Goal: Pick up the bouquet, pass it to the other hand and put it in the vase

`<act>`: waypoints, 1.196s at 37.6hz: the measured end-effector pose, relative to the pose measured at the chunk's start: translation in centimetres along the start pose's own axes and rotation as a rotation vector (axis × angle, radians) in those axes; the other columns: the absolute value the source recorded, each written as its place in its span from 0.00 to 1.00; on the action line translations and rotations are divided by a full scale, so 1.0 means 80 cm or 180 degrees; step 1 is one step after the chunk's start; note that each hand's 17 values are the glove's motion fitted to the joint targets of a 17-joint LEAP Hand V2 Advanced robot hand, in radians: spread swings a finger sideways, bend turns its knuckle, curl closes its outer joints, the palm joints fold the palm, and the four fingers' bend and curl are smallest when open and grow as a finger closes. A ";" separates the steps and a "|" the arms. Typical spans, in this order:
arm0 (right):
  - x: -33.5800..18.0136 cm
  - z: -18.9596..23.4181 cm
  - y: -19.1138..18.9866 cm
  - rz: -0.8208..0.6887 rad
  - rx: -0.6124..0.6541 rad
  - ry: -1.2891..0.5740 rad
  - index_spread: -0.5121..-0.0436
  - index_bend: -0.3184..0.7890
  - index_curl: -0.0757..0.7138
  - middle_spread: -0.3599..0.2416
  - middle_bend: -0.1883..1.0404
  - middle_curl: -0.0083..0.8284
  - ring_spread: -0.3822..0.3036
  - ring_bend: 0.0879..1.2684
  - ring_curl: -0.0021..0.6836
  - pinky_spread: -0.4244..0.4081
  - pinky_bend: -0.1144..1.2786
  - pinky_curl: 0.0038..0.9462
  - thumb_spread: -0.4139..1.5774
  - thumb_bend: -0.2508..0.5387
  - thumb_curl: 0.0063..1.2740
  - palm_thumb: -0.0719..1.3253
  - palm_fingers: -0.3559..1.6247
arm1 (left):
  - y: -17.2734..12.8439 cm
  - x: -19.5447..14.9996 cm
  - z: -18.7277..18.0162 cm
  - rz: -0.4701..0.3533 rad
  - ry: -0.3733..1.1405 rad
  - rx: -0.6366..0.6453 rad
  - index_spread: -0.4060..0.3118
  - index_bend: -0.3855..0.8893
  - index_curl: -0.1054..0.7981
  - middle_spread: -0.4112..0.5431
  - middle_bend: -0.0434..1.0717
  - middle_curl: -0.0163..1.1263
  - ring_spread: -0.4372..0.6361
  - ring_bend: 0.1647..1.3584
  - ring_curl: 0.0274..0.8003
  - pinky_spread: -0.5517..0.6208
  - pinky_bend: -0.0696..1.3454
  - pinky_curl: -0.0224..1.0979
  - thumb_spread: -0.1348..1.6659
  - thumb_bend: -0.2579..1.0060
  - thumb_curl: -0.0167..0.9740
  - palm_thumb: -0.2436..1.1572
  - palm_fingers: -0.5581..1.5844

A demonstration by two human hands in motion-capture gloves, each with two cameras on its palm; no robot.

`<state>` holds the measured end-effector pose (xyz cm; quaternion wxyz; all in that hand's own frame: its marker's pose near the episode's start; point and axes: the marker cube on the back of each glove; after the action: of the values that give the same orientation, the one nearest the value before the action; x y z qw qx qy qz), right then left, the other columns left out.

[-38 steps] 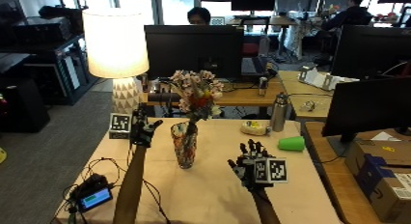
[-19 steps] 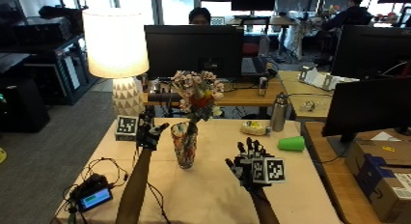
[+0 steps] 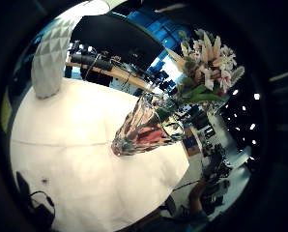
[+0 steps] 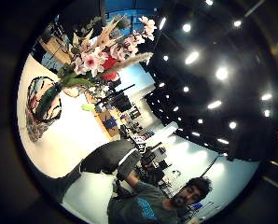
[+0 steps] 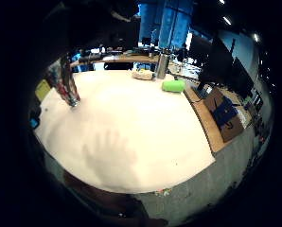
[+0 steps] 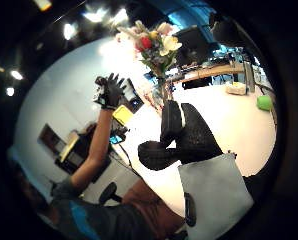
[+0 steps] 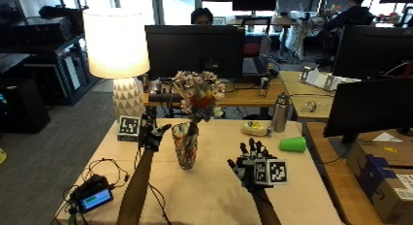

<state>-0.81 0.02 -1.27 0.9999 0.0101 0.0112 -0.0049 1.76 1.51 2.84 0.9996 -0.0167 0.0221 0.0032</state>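
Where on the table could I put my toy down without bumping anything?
The biggest bare patch of table is in front of the vase, between it and the right hand. Another lies between the vase and the green cup. It is crowded at the left front corner, where the small screen device and its cables lie.

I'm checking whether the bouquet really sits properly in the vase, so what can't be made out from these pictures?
- Stem ends: the patterned glass of the vase hides them, outside view and left palm views.
- Bouquet: single flowers too small in the outside view.
- Vase rim: covered by leaves in the left little finger side palm view.
- Right hand: its palm faces away in the outside view.
- Left hand: open beside the vase, not touching.
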 end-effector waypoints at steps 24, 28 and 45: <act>-0.001 0.007 -0.001 -0.0009 0.0041 -0.0039 0.39 0.51 0.62 0.67 0.27 0.31 0.81 0.09 0.39 0.94 0.30 0.35 0.79 0.30 0.29 0.49 0.44 | 0.000 0.000 -0.002 0.0035 0.0023 0.0010 0.56 0.38 0.25 0.70 0.27 0.27 0.79 0.50 0.30 0.93 0.43 0.28 0.48 0.17 0.34 0.30 0.24; -0.002 0.007 -0.001 -0.0035 0.0040 -0.0034 0.39 0.51 0.62 0.67 0.27 0.31 0.81 0.09 0.39 0.94 0.30 0.35 0.79 0.30 0.30 0.49 0.44 | -0.002 -0.002 -0.002 0.0097 0.0054 0.0017 0.56 0.38 0.25 0.70 0.27 0.27 0.79 0.50 0.30 0.93 0.43 0.29 0.48 0.17 0.34 0.30 0.24; -0.004 0.006 -0.001 -0.0013 0.0048 -0.0025 0.39 0.51 0.64 0.67 0.27 0.31 0.81 0.09 0.41 0.94 0.30 0.37 0.79 0.29 0.31 0.49 0.44 | -0.010 -0.008 -0.005 0.0526 -0.0064 0.0024 0.55 0.38 0.27 0.70 0.26 0.29 0.78 0.50 0.30 0.93 0.43 0.30 0.48 0.17 0.35 0.30 0.24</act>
<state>-1.08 -0.07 -0.80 0.9998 0.0176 0.0072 -0.0070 1.13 0.67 2.50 0.9962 -0.0110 0.0134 0.0858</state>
